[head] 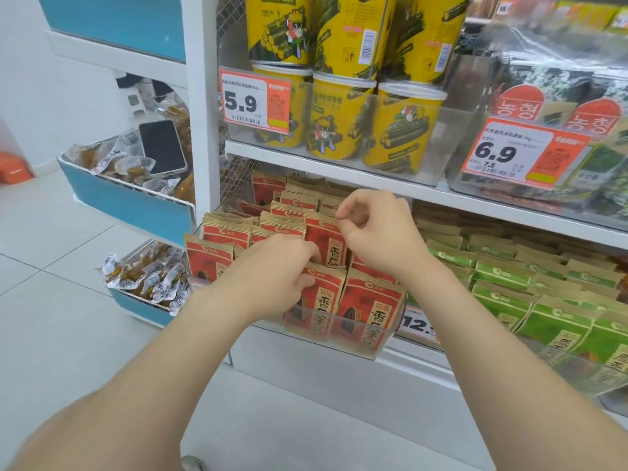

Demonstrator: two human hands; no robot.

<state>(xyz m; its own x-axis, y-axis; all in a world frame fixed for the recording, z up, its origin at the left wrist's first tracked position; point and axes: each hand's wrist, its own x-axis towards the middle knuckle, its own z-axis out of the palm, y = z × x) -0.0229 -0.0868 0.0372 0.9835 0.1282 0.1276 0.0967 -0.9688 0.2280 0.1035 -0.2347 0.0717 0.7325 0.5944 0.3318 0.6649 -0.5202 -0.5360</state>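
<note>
Right hand pinches the top edge of a red sunflower-seed packet just beneath its fingers. Left hand grips the front packet below it. The leaning rows beyond the left hand look untidy, so the straightening seems only partway done.

A pale tiled floor meets a white wall at the left. White shop shelving stands in even, bright light, with blue-fronted bins beside it.

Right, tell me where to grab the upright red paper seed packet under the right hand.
Pinch the tan top strip of the red paper seed packet from above: it stands upright, packed between neighbours, so only that edge is free. The right hand pinches it there.
</note>
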